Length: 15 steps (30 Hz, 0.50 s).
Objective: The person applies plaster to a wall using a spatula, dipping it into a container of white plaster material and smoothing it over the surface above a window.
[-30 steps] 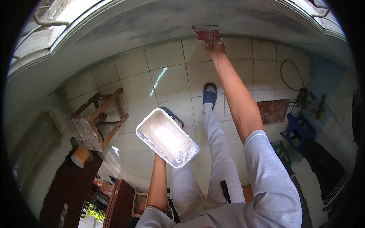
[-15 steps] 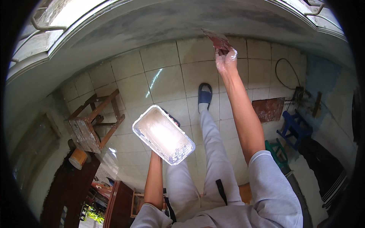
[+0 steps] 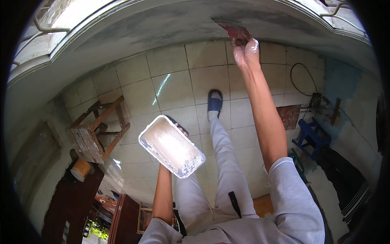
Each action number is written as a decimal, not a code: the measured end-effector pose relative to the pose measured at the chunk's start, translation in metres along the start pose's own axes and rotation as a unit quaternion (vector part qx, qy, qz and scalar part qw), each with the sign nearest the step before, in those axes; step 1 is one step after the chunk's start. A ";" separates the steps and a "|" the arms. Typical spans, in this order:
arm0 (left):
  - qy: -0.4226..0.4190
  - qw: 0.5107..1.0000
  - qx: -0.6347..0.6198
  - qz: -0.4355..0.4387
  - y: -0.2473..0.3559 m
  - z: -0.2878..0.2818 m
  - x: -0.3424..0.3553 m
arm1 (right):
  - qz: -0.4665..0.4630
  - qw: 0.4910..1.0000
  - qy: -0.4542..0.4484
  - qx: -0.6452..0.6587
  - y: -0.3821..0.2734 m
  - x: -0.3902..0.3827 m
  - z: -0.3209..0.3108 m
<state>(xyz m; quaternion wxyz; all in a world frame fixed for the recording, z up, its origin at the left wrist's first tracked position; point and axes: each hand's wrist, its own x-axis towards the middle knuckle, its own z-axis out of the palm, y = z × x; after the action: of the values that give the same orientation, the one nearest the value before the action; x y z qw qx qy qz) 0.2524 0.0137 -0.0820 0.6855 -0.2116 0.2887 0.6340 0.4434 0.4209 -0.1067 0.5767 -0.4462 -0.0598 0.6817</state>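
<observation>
My left hand (image 3: 182, 129), mostly hidden, supports a white rectangular plastic tub (image 3: 171, 147) from underneath; its fingertips show past the far right side. Whitish paste coats the tub's inside and rim, thickest at the near end. Stretched far forward, my right hand (image 3: 246, 52) is closed around a putty knife (image 3: 235, 31) with a dark red body and a thin, wide metal edge. White paste smears the thumb and palm. The knife's edge is at the grey plastered wall (image 3: 170, 30); whether it touches I cannot tell.
A worn wooden stool (image 3: 95, 132) stands left on the tiled floor (image 3: 170, 59), near an orange-and-white container (image 3: 81, 170). On the right are a blue plastic stool (image 3: 312, 139), a looped black cable (image 3: 293, 77) and dark cloth (image 3: 341, 179). Window bars (image 3: 48, 29) edge the top left.
My right hand has carried the putty knife farther up and slightly right, from the wall's foot onto the plaster. The tub stays nearly in place in my left hand.
</observation>
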 end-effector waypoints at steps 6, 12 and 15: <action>0.000 1.000 -0.008 -0.006 -0.002 0.007 0.001 | 0.079 0.990 0.109 -0.053 0.045 0.002 -0.052; -0.010 1.000 -0.002 -0.008 -0.003 0.005 0.005 | 0.150 0.982 0.056 -0.103 0.096 0.038 -0.027; -0.010 1.000 -0.003 -0.006 0.000 0.011 0.002 | 0.137 0.988 0.068 0.001 0.098 0.044 -0.009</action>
<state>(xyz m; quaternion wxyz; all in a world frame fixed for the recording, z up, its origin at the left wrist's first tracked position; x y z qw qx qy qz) 0.2535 0.0225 -0.0752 0.6912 -0.2093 0.2787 0.6331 0.3809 0.4219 -0.1940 0.4807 -0.4948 0.0421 0.7227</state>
